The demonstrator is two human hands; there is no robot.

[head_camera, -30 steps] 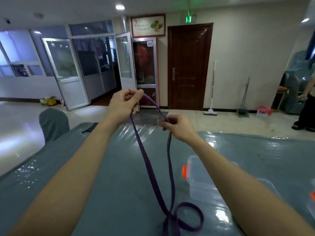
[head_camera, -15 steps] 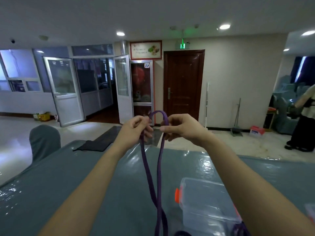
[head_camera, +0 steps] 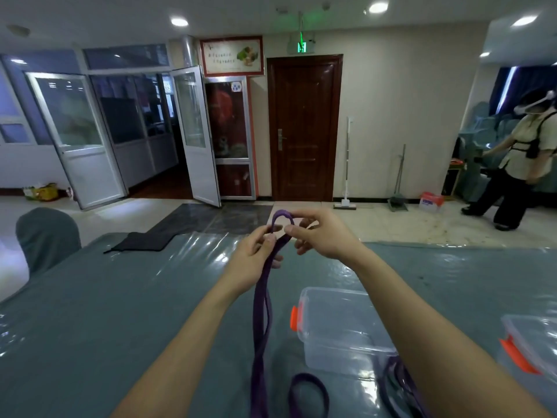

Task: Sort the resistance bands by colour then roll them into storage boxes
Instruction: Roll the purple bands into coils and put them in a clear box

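Note:
A purple resistance band (head_camera: 261,315) hangs doubled from both my hands down to the table, ending in a loop near the bottom edge. My left hand (head_camera: 253,260) pinches the two strands together just below the small top loop. My right hand (head_camera: 322,235) pinches the top loop from the right with thumb and forefinger. A clear storage box (head_camera: 337,330) with an orange clip stands on the table under my right forearm. More purple band (head_camera: 398,378) lies beside that box, partly hidden by my arm.
A second clear box (head_camera: 533,342) with an orange clip sits at the right edge. The table (head_camera: 120,297) has a grey-blue cloth under shiny plastic. A covered chair (head_camera: 45,236) stands at its far left. Another person (head_camera: 524,164) stands at the far right.
The camera tilted down. My hands came close together and folded the band's top into a small tight loop, and both hands moved lower toward the table.

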